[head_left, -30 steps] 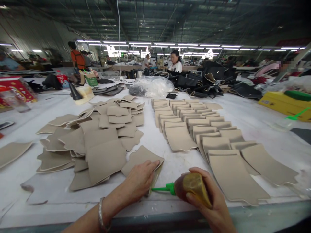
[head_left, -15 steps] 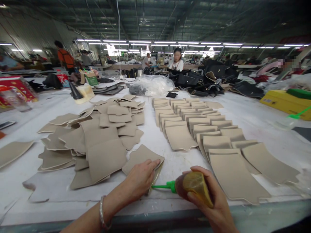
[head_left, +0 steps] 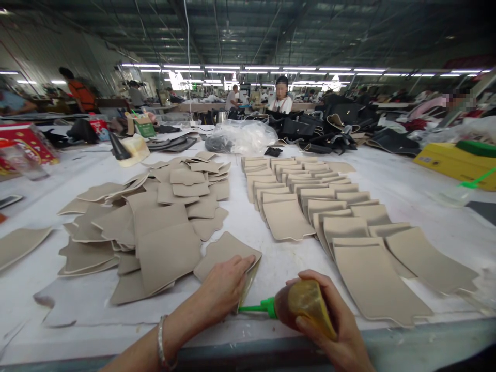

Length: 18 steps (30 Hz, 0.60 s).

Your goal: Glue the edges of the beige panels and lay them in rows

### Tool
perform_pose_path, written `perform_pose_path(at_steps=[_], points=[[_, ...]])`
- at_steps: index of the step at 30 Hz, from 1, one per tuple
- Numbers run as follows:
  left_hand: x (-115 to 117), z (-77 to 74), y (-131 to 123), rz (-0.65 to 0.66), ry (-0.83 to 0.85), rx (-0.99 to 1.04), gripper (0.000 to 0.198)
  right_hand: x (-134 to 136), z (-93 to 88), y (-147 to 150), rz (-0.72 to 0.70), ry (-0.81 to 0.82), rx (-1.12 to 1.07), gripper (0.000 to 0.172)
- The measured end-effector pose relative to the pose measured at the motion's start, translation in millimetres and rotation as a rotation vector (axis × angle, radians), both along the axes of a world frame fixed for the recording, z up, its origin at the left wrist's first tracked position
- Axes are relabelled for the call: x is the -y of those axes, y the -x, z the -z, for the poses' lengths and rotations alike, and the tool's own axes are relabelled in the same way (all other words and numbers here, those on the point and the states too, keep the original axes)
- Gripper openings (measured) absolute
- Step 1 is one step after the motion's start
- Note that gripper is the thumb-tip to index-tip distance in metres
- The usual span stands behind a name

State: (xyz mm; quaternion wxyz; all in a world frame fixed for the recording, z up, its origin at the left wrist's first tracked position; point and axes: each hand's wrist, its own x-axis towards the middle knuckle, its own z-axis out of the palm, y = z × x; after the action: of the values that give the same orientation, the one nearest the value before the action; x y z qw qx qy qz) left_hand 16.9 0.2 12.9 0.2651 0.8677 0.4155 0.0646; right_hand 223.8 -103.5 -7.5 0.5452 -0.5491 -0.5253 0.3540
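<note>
Edge work, six o'clock of white worktable: left hand, fingers together, clamping beige cut fabric panel; right hand wrapped round amber squeeze bottle, green nozzle at panel edge, pointing nine o'clock. Advised: gentle squeeze, thin bead.

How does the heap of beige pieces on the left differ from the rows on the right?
The left heap lies jumbled, pieces pointing every way; the right rows are neat, overlapping lines facing one way. The left heap mixes shapes; the right rows look much alike. Both are the same beige material on the white table.
</note>
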Motion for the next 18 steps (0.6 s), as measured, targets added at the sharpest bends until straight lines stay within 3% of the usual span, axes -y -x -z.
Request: perform_pose_path(at_steps=[9,15,18], points=[[-0.5,2.7,0.3,0.005,-0.005,-0.001,0.045,-6.5,6.7,-8.7,0.105,-0.012,0.055,0.049],[-0.8,2.5,0.2,0.001,0.023,0.02,0.045,-2.2,3.8,3.9,-0.006,-0.027,-0.039,0.049],[-0.2,1.2,-0.6,0.005,0.041,0.015,0.046,-4.0,7.0,0.2,0.02,-0.033,0.02,0.047]])
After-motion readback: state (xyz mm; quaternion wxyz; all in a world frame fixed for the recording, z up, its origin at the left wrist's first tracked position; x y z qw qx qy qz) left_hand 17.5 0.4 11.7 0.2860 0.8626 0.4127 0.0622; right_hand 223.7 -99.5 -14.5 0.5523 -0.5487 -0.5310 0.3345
